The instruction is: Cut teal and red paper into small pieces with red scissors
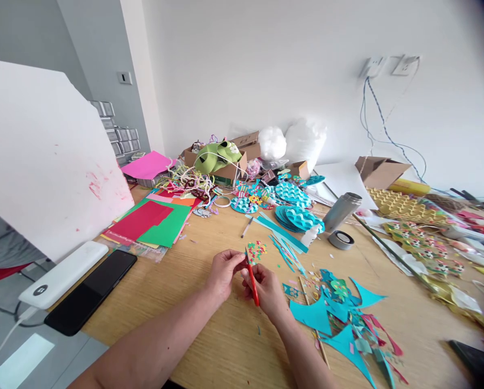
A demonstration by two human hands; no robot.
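Scissors [253, 286] in R hand [267, 287] o/ wood tbl [156, 286]; wht wall [246, 65].

Scissors [250, 272] between phone [91, 292] and scraps [313, 316], bottle [342, 212] behind scraps

Wooden table [156, 289], coloured paper pile [155, 220], black phone [92, 292], metal bottle [343, 212], pen [247, 227], turquoise scraps [313, 316], tiny colourful cutouts [258, 250]

From where I stand, scissors [251, 278] with bright red handles sit in the right hand [265, 286], narrow blades pointing forward.
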